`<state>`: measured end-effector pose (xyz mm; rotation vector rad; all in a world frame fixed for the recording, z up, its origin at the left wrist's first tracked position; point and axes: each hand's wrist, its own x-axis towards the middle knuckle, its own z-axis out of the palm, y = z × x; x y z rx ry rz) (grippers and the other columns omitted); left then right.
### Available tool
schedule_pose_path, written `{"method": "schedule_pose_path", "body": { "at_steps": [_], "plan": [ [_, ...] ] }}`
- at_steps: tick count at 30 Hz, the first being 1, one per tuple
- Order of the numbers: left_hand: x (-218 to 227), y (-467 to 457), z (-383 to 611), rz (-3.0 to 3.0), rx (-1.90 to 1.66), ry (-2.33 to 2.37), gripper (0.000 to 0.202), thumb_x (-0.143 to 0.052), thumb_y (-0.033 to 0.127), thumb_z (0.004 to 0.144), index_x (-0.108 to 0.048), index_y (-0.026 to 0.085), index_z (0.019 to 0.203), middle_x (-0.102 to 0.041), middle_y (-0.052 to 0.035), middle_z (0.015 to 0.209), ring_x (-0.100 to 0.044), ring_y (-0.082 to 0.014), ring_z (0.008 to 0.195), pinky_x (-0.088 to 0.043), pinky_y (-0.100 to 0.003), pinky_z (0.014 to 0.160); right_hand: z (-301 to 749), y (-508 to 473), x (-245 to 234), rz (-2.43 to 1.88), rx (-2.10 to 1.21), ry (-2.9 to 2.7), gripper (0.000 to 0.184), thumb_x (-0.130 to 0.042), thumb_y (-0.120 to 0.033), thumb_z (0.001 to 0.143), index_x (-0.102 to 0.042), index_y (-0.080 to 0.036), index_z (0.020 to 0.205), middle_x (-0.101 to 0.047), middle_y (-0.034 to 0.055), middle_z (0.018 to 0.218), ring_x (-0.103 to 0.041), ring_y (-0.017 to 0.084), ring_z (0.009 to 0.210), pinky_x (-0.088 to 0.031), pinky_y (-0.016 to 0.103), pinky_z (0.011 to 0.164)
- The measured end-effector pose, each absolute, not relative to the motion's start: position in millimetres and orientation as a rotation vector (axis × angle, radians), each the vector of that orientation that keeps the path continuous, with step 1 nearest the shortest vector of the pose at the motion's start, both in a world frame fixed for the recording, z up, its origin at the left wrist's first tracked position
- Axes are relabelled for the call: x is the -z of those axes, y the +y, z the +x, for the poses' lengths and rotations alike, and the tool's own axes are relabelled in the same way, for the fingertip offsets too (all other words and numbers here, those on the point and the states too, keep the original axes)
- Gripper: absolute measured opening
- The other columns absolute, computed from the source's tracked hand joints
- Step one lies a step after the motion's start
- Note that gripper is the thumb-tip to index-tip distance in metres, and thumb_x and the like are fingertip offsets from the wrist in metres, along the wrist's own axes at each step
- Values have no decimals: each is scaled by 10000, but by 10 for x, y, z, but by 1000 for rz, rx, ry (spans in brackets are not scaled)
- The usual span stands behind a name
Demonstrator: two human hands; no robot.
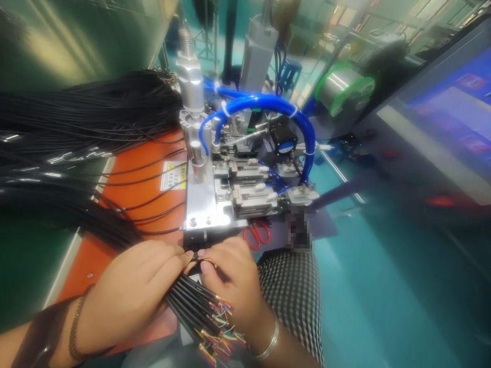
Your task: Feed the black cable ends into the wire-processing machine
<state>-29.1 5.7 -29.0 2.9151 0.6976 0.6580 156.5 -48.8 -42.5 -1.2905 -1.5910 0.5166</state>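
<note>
My left hand is closed, its thumb and fingers pinching one black cable near the stripped end. Just opposite, my right hand pinches the thin coloured wires at that cable's end between thumb and forefinger. Below the hands hangs a bundle of black cables, which passes beneath my left hand. Its stripped ends fan out in red, yellow, green and white wires. The fingertips partly hide the pinched wires.
In front stands a metal machine with blue tubing on an orange base. Several cables lie across the base to the machine's edge. Red-handled scissors lie near my right hand. A black cable pile, green-rimmed spool and screen surround it.
</note>
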Motion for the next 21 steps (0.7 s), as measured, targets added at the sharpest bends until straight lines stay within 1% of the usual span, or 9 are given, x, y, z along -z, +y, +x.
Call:
{"method": "schedule_pose_path", "body": {
  "at_steps": [4, 7, 10, 12, 14, 16, 19, 21],
  "plan": [
    [232, 82, -265, 2969, -689, 601, 212, -454, 108, 876, -592, 109, 1037, -609, -83, 886, -538, -196, 819, -412, -336, 715, 1589, -466, 407, -1299, -515, -1610, 106, -553, -176, 865, -640, -203, 811, -687, -3, 763, -550, 148, 762, -417, 318, 751],
    [189, 92, -244, 3037, -647, 534, 258, -427, 115, 880, -597, 93, 1074, -616, -96, 910, -526, -202, 805, -407, -351, 713, 1662, -455, 361, -1277, -480, -1785, 112, -530, -155, 872, -617, -179, 806, -663, 10, 763, -524, 147, 764, -407, 315, 764],
    [139, 90, -220, 3088, -553, 525, 295, -439, 153, 870, -599, 94, 1110, -625, -112, 1005, -537, -233, 885, -423, -398, 803, 1739, -451, 325, -1307, -415, -1981, 133, -491, -178, 897, -603, -169, 826, -640, 33, 793, -501, 170, 803, -380, 344, 764],
    [98, 86, -205, 3092, -475, 553, 356, -445, 200, 868, -568, 78, 1180, -611, -132, 1089, -535, -259, 968, -435, -416, 857, 1769, -452, 325, -1378, -414, -1947, 150, -477, -207, 910, -592, -173, 821, -620, 37, 791, -492, 180, 818, -365, 354, 765],
    [67, 85, -194, 3079, -433, 576, 415, -439, 215, 872, -516, 55, 1247, -595, -150, 1139, -534, -265, 1012, -457, -410, 864, 1785, -458, 339, -1468, -515, -1807, 171, -483, -236, 915, -568, -181, 778, -586, 22, 755, -489, 172, 797, -363, 338, 751],
    [61, 89, -186, 3075, -461, 584, 401, -431, 171, 877, -505, 61, 1256, -604, -143, 1131, -546, -253, 1016, -477, -396, 859, 1797, -472, 360, -1557, -680, -1652, 199, -495, -261, 911, -539, -189, 730, -546, 2, 715, -488, 158, 763, -366, 310, 719],
    [97, 102, -176, 3099, -565, 562, 318, -437, 104, 878, -561, 86, 1171, -637, -112, 1072, -576, -226, 966, -500, -373, 837, 1819, -504, 397, -1628, -929, -1471, 174, -496, -269, 900, -540, -201, 746, -545, -10, 744, -501, 149, 760, -378, 288, 709],
    [130, 110, -169, 3113, -586, 553, 283, -434, 94, 884, -584, 87, 1124, -646, -104, 1056, -588, -216, 942, -515, -357, 816, 1829, -519, 427, -1627, -1079, -1373, 146, -487, -275, 895, -552, -208, 783, -561, -12, 784, -513, 150, 781, -387, 285, 729]
  ]
}}
